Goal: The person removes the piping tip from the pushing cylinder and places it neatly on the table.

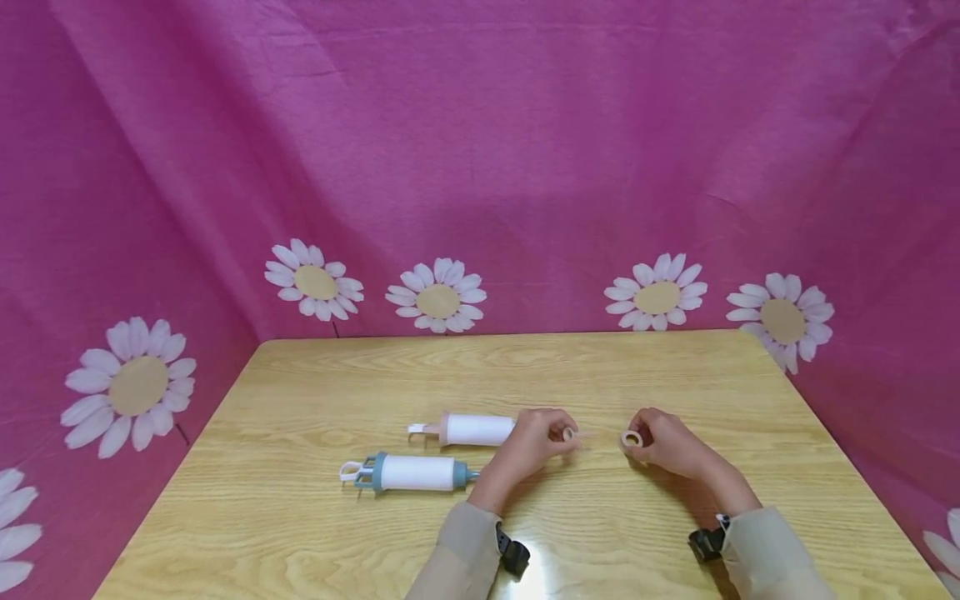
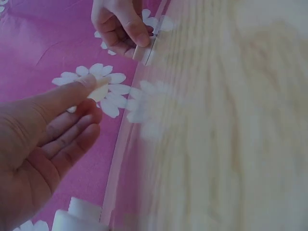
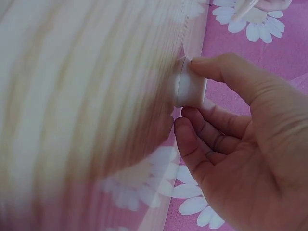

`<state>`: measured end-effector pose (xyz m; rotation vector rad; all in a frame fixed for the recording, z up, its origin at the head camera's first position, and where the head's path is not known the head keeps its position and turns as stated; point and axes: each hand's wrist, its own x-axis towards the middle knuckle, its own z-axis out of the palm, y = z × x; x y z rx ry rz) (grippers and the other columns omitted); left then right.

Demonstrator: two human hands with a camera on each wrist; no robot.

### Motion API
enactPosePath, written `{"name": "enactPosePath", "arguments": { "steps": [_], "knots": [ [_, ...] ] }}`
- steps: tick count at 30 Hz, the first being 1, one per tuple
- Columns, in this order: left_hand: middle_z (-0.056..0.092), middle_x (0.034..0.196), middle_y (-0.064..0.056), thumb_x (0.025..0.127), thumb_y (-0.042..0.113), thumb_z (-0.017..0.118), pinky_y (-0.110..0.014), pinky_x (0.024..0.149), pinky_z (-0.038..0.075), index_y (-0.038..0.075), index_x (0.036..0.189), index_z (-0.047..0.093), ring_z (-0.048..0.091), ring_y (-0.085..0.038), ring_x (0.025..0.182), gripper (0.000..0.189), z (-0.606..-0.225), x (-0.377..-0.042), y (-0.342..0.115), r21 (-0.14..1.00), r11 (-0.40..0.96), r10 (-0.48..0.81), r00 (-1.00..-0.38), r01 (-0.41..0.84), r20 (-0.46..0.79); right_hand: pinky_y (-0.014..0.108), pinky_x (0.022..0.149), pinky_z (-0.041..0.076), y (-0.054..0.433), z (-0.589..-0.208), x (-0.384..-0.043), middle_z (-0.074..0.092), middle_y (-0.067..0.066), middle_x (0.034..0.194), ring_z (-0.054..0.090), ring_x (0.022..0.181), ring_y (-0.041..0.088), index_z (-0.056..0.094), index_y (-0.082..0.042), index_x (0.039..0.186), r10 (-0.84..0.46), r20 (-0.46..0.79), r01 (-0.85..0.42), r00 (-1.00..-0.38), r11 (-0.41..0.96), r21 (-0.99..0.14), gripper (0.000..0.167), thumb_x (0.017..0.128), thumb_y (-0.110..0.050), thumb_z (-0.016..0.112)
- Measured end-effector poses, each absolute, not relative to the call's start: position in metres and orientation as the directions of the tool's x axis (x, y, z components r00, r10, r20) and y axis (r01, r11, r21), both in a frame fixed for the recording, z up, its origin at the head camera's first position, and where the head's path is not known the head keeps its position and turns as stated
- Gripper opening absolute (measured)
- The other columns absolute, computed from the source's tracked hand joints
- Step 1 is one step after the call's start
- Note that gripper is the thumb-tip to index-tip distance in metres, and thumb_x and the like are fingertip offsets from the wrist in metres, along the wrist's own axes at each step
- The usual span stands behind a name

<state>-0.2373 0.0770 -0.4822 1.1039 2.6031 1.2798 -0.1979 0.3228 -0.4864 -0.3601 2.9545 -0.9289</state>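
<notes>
My left hand (image 1: pixel 534 437) pinches a small pale ring-shaped piece (image 1: pixel 569 434) between thumb and fingertips, above the table. A faint pinkish tip seems to stick out to its right; its exact form is too small to tell. Opposite it, my right hand (image 1: pixel 667 442) holds a pale cream ring (image 1: pixel 632 439) by its edge. In the right wrist view this ring (image 3: pixel 193 86) is a short smooth band at the tabletop, with the thumb on one side and fingers on the other. Beyond the left wrist lies a syringe-like tool (image 1: pixel 478 430) with white barrel and pink end, its right end hidden by the hand.
A second syringe-like tool (image 1: pixel 417 472) with white barrel, blue-green ends and a looped handle lies nearer, its tip close to the left forearm. The wooden table (image 1: pixel 315 550) backs onto a pink cloth (image 1: pixel 480 167) printed with daisies. Each wrist wears a black camera.
</notes>
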Motion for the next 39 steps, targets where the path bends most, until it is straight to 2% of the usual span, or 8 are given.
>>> {"name": "enactPosePath", "arguments": {
  "steps": [13, 28, 39],
  "knots": [
    [0.068, 0.075, -0.006, 0.079, 0.01, 0.081, -0.008, 0.057, 0.043, 0.005, 0.084, 0.067, 0.048, 0.005, 0.062, 0.016, -0.487, -0.242, 0.091, 0.717, 0.467, 0.62, -0.77, 0.517, 0.152, 0.02, 0.061, 0.038, 0.322, -0.486, -0.199, 0.055, 0.001, 0.078, 0.047, 0.072, 0.009, 0.058, -0.003, 0.088, -0.229, 0.049, -0.217, -0.972, 0.801, -0.557, 0.021, 0.081, -0.013, 0.076],
    [0.054, 0.074, 0.003, 0.079, 0.019, 0.082, -0.01, 0.056, 0.035, 0.009, 0.081, 0.068, 0.041, 0.0, 0.064, 0.017, -0.491, -0.243, 0.095, 0.519, 0.606, 0.622, -0.766, 0.602, 0.163, 0.02, 0.061, 0.039, 0.323, -0.487, -0.197, 0.054, 0.001, 0.078, 0.046, 0.071, 0.008, 0.058, -0.003, 0.087, -0.229, 0.056, -0.221, -0.972, 0.799, -0.56, 0.021, 0.081, -0.011, 0.077],
    [0.06, 0.08, 0.002, 0.082, 0.02, 0.08, -0.01, 0.058, 0.038, 0.01, 0.084, 0.071, 0.045, -0.001, 0.066, 0.014, -0.491, -0.242, 0.093, 0.495, 0.615, 0.63, -0.76, 0.614, 0.161, 0.02, 0.062, 0.039, 0.323, -0.485, -0.196, 0.056, 0.003, 0.081, 0.047, 0.073, 0.011, 0.058, -0.002, 0.09, -0.216, 0.02, -0.187, -0.976, 0.793, -0.58, 0.025, 0.081, -0.014, 0.078]
  ]
}}
